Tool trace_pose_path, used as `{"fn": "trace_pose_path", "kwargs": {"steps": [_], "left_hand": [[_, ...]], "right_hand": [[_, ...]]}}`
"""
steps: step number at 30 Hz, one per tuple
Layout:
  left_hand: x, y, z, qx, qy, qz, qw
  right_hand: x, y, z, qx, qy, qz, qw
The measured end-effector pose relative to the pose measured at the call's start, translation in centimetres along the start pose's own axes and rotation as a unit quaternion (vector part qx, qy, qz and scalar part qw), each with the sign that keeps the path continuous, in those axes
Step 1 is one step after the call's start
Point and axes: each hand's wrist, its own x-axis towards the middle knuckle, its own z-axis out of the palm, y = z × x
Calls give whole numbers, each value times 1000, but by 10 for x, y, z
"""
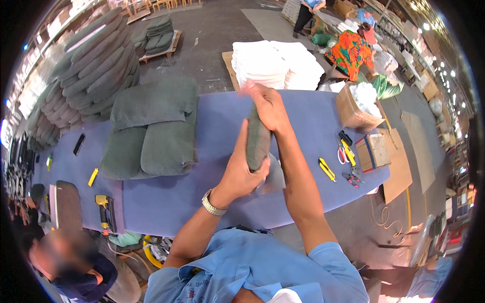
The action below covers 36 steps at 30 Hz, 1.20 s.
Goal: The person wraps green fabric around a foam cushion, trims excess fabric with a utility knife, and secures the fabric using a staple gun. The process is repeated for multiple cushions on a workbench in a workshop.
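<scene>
Over the tabletop (212, 121), left hand (236, 172) fingers clamp the pad (258, 141); right hand (269, 108) at its top, fingers blurred, can't tell. Likely a handling step; next move calls for two-handed control.

Workshop interior: blue counter (217, 111) beneath the fingers (241, 141); grey floor (217, 30) beyond them; wooden furniture (162, 5) far beyond, leftward; bright lamps (426, 26) far off to their right; cardboard sheet (396, 171) nearer, rightward.
</scene>
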Motion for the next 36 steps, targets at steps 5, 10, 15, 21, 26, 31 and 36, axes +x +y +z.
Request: {"fn": "trace_pose_path", "kwargs": {"steps": [5,10,15,21,26,31,36], "left_hand": [[3,3,-34,-1,-32,-44,999],[12,-3,-68,-24,-28,-35,999],[20,-5,-79,2,33,19,999],[25,-17,-93,126,11,195,973],[82,-23,-64,145,81,153,974],[121,-34,-58,263,76,131,953],[139,7,-31,457,46,3,888]], "right_hand": [[9,2,26,49,-5,-9,999],[7,16,53,69,1,-108,992],[-2,20,76,179,20,-123,976],[-53,-10,18,281,28,-89,955],[-125,-99,-62,340,-18,-336,878],[-189,-153,-107,214,-132,-384,889],[-221,-174,-120,116,-71,-338,931]]}}
